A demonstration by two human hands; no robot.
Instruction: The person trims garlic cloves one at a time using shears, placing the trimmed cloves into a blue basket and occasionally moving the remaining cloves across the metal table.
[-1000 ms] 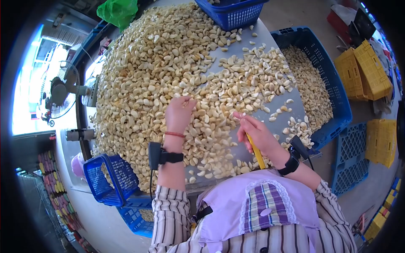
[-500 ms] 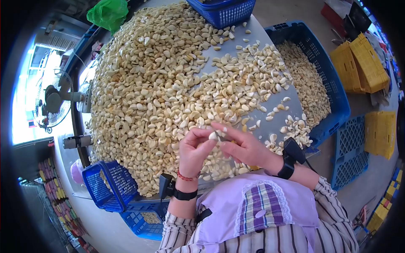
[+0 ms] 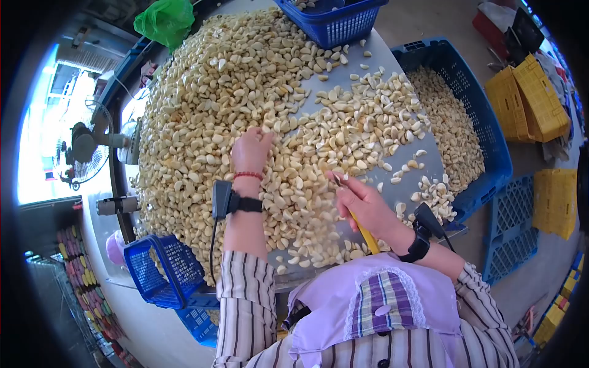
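Note:
A large heap of pale, clove-like pieces covers the metal table. My left hand, with a red bracelet at the wrist, reaches into the heap; its fingertips are bent down among the pieces, and whatever they grip is hidden. To the right, my right hand is closed around a small knife with a yellow handle. The knife's dark tip points up and left, above loose pieces near the table's front edge.
A blue basket stands at the back edge and another at the front left. On the right, a large blue crate holds more pieces. Yellow crates lie beyond. A fan stands at the left.
My left hand has moved away from my right, up and left onto the heap. My right hand has shifted slightly right and down, and the yellow handle now shows.

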